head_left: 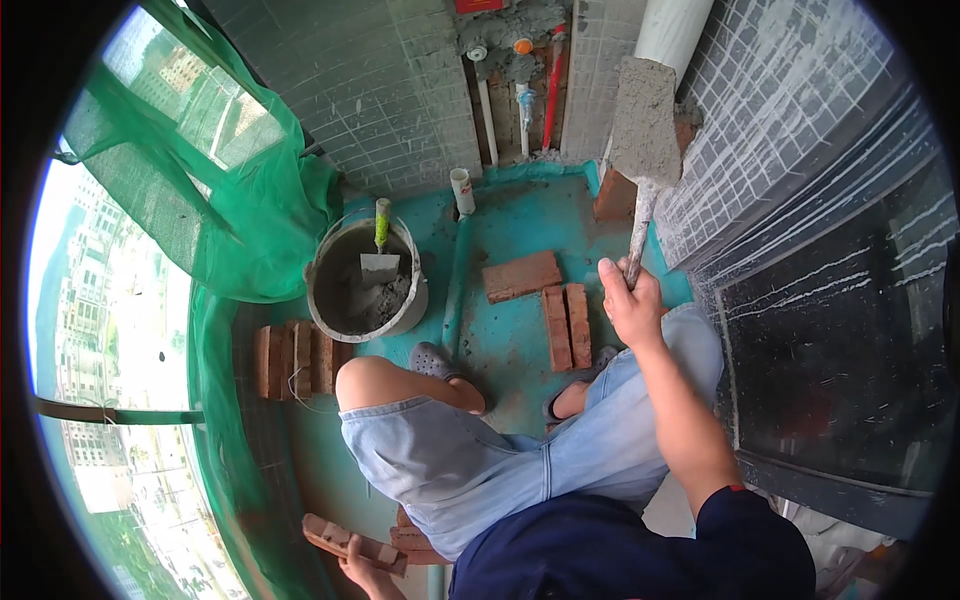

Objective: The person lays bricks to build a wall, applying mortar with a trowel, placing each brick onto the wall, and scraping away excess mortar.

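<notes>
My right hand (632, 305) is closed around the shaft of a trowel (645, 120), its blade loaded with grey mortar, raised beside the white vertical pipe (665, 35). At the lower left, my left hand (362, 570) grips a red brick (335, 535) near other bricks partly hidden by my leg. A bucket (325, 295) of grey mortar stands ahead of my left knee, with a small trowel (380, 268) with a yellow-green handle in it. Several loose bricks (522, 275) lie on the teal floor between my feet and the wall.
More bricks (268, 360) are stacked left of the bucket beside green netting (230, 225) and a window. A short white pipe (461, 190) rises from the floor. Pipes with valves (522, 70) sit in a wall recess. Gridded walls and a dark glossy panel (820, 360) border the right.
</notes>
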The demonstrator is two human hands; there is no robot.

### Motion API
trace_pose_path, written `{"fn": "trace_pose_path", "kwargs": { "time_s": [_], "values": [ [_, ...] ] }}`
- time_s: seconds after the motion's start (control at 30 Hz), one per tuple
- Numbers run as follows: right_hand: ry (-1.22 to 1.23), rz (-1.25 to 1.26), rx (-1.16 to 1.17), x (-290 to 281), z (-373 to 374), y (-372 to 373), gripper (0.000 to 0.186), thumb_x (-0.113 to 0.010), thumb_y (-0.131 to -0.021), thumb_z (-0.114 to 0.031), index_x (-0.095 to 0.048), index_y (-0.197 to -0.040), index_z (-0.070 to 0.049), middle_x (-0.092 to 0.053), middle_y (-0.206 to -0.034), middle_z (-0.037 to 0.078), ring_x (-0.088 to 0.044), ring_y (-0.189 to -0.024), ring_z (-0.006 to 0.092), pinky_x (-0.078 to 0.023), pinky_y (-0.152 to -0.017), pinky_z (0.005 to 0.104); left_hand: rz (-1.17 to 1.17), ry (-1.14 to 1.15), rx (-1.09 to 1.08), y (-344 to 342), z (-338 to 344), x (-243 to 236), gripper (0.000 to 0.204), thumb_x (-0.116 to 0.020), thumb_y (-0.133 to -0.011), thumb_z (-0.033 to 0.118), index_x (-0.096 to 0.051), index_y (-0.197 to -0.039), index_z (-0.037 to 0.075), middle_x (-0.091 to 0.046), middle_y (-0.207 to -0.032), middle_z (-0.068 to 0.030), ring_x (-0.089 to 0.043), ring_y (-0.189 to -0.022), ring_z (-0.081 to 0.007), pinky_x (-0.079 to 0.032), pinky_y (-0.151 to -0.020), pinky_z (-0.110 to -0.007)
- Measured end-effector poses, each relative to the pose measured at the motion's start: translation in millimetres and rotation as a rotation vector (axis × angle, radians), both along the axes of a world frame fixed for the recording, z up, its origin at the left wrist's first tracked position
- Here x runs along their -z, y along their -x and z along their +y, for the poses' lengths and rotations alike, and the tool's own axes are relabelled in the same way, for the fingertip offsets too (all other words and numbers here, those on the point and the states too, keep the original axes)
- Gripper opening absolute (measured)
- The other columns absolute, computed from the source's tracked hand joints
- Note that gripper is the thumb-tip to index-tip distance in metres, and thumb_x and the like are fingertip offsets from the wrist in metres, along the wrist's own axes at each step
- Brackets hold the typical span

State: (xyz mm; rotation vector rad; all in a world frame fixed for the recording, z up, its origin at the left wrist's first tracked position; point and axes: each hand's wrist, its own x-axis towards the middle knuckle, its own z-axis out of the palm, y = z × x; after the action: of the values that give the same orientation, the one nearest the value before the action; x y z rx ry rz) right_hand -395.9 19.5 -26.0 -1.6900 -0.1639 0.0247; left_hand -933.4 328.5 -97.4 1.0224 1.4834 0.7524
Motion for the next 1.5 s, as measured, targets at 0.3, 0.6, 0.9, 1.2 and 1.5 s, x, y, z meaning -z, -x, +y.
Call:
{"fn": "trace_pose_path", "kwargs": {
  "time_s": [0.3, 0.6, 0.9, 1.2, 1.5],
  "values": [
    [-0.129, 0.093, 0.073, -74.1, -45.9, 8.1, 0.037, -0.063, -0.096, -0.033, -0.045, -0.073, -0.011, -0.039, -0.056, -0.007, -0.033, -0.041, 0.0026, -0.026, -0.036, 0.0225, -0.885, 0.003, 0.872, -220.1, 56.6, -206.5, 0.093, -0.063, -0.081, 0.058, -0.030, -0.146, -0.001, -0.044, -0.142, -0.0199, -0.050, -0.124, -0.0354, -0.041, -0.104, -0.048],
    [0.221, -0.074, 0.093, -38.1, -150.9, -33.2, 0.036, -0.054, -0.100, -0.034, -0.049, -0.077, -0.008, -0.043, -0.062, -0.005, -0.037, -0.051, 0.0037, -0.030, -0.046, 0.0230, -0.828, 0.800, 0.992, -484.6, -83.5, -16.3, 0.077, -0.071, -0.071, 0.026, -0.040, -0.136, -0.002, -0.054, -0.129, -0.0212, -0.055, -0.117, -0.0396, -0.045, -0.102, -0.051],
    [0.500, 0.580, -0.040, 152.2, -129.3, 51.3, 0.050, -0.047, -0.099, -0.043, -0.064, -0.109, 0.004, -0.067, -0.100, 0.025, -0.066, -0.096, 0.0355, -0.048, -0.082, 0.0392, -0.581, 1.068, 0.856, -506.2, -186.0, 200.3, 0.058, -0.064, -0.074, 0.006, -0.048, -0.129, -0.002, -0.059, -0.124, -0.0179, -0.056, -0.116, -0.0371, -0.044, -0.103, -0.049],
    [0.516, 0.452, -0.126, 154.7, -89.1, 50.8, 0.048, -0.045, -0.099, -0.042, -0.061, -0.108, 0.002, -0.064, -0.097, 0.029, -0.061, -0.093, 0.0470, -0.049, -0.078, 0.0474, -0.465, 1.066, 0.818, -506.4, -184.2, 229.1, 0.067, -0.062, -0.070, -0.004, -0.040, -0.132, 0.006, -0.055, -0.120, -0.0173, -0.055, -0.112, -0.0386, -0.046, -0.096, -0.060],
    [0.558, 0.421, -0.126, 155.9, -56.6, 33.3, 0.045, -0.043, -0.098, -0.040, -0.062, -0.098, 0.002, -0.064, -0.085, 0.030, -0.060, -0.086, 0.0494, -0.048, -0.077, 0.0536, -0.505, 1.061, 0.808, -518.5, -189.8, 175.7, 0.062, -0.056, -0.075, -0.004, -0.040, -0.134, 0.002, -0.056, -0.123, -0.0199, -0.055, -0.112, -0.0401, -0.048, -0.094, -0.057]
  ]
}}
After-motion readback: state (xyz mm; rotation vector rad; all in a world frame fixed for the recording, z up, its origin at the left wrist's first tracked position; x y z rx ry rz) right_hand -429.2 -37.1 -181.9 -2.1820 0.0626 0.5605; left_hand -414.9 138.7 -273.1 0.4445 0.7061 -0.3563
